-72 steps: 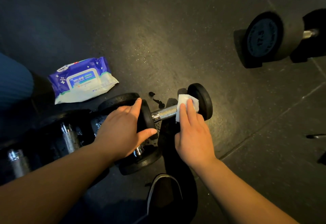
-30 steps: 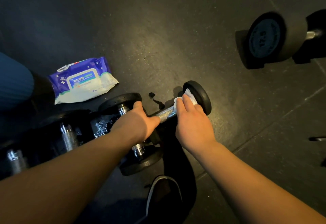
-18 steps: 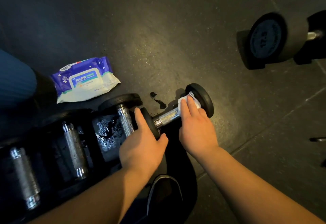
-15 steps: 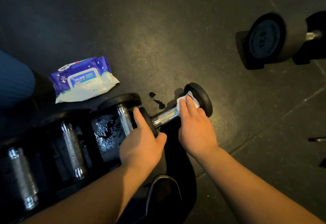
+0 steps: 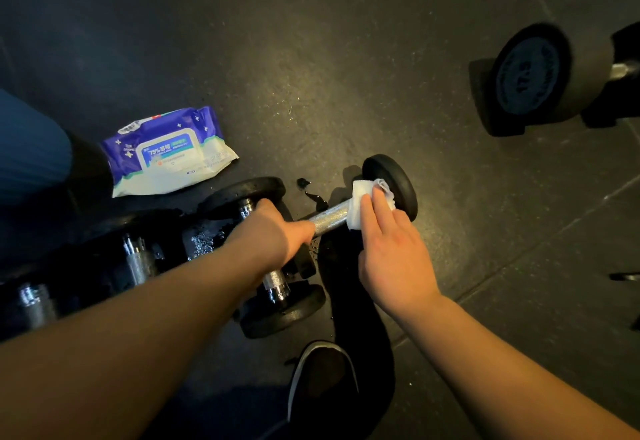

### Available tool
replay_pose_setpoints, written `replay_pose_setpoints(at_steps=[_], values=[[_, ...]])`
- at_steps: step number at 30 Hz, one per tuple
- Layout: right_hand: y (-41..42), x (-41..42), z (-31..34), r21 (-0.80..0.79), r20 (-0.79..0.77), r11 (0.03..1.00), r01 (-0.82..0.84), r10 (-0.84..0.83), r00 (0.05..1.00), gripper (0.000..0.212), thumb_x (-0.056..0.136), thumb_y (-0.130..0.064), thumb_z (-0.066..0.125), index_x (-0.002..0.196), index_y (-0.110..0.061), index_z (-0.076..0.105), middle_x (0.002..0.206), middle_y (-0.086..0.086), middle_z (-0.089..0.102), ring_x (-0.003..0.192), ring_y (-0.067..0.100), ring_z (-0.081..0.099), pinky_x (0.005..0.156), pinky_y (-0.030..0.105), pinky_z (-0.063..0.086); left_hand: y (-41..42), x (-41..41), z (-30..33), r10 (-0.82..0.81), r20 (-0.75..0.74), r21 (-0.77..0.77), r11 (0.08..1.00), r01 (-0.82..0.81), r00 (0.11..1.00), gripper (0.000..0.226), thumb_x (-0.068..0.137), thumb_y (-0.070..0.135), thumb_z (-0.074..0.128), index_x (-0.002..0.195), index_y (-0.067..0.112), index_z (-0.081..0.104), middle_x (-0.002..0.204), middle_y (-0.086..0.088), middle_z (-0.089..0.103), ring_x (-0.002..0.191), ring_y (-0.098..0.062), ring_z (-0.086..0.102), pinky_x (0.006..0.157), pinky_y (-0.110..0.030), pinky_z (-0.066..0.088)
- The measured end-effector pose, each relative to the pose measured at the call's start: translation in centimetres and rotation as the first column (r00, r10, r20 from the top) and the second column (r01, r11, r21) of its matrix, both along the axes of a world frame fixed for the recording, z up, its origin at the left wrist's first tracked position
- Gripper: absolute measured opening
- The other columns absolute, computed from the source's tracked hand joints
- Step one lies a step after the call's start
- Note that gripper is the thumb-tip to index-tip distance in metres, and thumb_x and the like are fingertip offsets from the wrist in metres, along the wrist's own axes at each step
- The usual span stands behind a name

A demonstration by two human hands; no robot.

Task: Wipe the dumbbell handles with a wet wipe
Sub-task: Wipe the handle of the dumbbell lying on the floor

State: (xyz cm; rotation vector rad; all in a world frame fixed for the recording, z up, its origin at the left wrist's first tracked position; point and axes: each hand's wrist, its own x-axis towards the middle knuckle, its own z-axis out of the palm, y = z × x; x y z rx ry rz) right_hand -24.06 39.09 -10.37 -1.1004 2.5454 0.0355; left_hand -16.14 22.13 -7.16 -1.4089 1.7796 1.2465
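Wipe pack: a purple-and-white wet-wipe pack (image 5: 169, 151) lies flat on the floor at about 10 o'clock from the hands, label flap facing up; its contents cannot be seen.
Small dumbbell: the dumbbell (image 5: 349, 209) lies on the floor at frame centre, its chrome handle (image 5: 328, 219) running from 8 o'clock up to 2 o'clock, far black head (image 5: 391, 186) at the upper end.
Wet wipe: a white wipe (image 5: 362, 200) is draped over the handle's far end, touching the inner face of the far head.
Right hand: the right hand (image 5: 393, 249) lies over the wipe with fingers extended and together, pressing it on the handle.
Left hand: the left hand (image 5: 273, 235) is curled over the dumbbell's near end, thumb along the handle.
Neighbouring weights: a row of dumbbells (image 5: 135, 259) sits side by side at 8 to 9 o'clock, touching or nearly so, wet droplets (image 5: 202, 244) between them.
Large dumbbell: a bigger dumbbell (image 5: 533, 76) rests well apart at 2 o'clock, cut by the right frame edge.
Floor: dark rubber flooring (image 5: 329, 59) lies bare from 11 to 1 o'clock; a tile seam (image 5: 540, 235) runs at 4 o'clock.
Shoe: a dark shoe (image 5: 322, 374) stands at 6 o'clock.
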Motion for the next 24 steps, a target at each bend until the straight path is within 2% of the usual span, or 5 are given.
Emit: replay_pose_setpoints(at_steps=[4,8,14,17,24], values=[[0.2,0.2,0.1,0.019,-0.008,1.000,-0.008,0.008,1.000,0.072,0.081,-0.008,0.056,0.149,0.001,0.034,0.155,0.022,0.033,0.108,0.035,0.053,0.093,0.042,0.049,0.0,0.0,-0.2,0.043,-0.014,0.026,0.999,-0.042,0.999,0.085,0.081,0.037,0.076,0.150,0.009,0.035,0.133,-0.017,0.056,0.121,-0.034,0.055,0.105,-0.049,0.046],[-1.0,-0.2,-0.1,0.024,-0.033,1.000,0.003,-0.002,0.999,0.069,0.083,-0.012,0.056,0.148,0.000,0.035,0.155,0.022,0.036,0.104,0.037,0.055,0.085,0.044,0.050,3.1,2.3,-0.2,0.092,-0.156,-0.126,0.986,-0.112,0.984,0.094,0.082,0.047,0.074,0.156,0.022,0.022,0.133,-0.007,0.063,0.123,-0.032,0.060,0.106,-0.044,0.046],[-0.9,-0.1,-0.6,-0.002,-0.029,1.000,0.019,-0.019,0.999,0.072,0.083,-0.011,0.057,0.150,-0.005,0.033,0.157,0.019,0.032,0.101,0.035,0.053,0.080,0.043,0.049,5.5,2.4,0.2,-0.120,0.004,-0.355,0.928,0.114,0.993,0.098,0.092,0.046,0.060,0.160,0.021,-0.007,0.123,-0.012,0.067,0.109,-0.034,0.066,0.083,-0.036,0.046],[0.3,0.0,-0.6,-0.038,-0.017,0.999,-0.011,0.011,1.000,0.075,0.081,-0.008,0.058,0.151,-0.004,0.033,0.159,0.019,0.029,0.101,0.034,0.053,0.082,0.044,0.050,4.4,2.0,0.1,-0.135,-0.007,-0.330,0.936,0.125,0.991,0.092,0.094,0.045,0.057,0.159,0.016,-0.002,0.122,-0.013,0.066,0.110,-0.036,0.064,0.089,-0.041,0.047],[1.4,0.6,-1.0,-0.082,0.016,0.997,0.008,-0.006,1.000,0.082,0.079,-0.008,0.055,0.154,-0.002,0.025,0.162,0.018,0.022,0.110,0.034,0.050,0.091,0.044,0.049,1.1,0.0,-0.1,0.045,0.035,-0.093,0.995,-0.041,0.998,0.071,0.085,0.044,0.070,0.140,0.012,0.037,0.108,-0.011,0.060,0.103,-0.033,0.060,0.095,-0.051,0.051]])
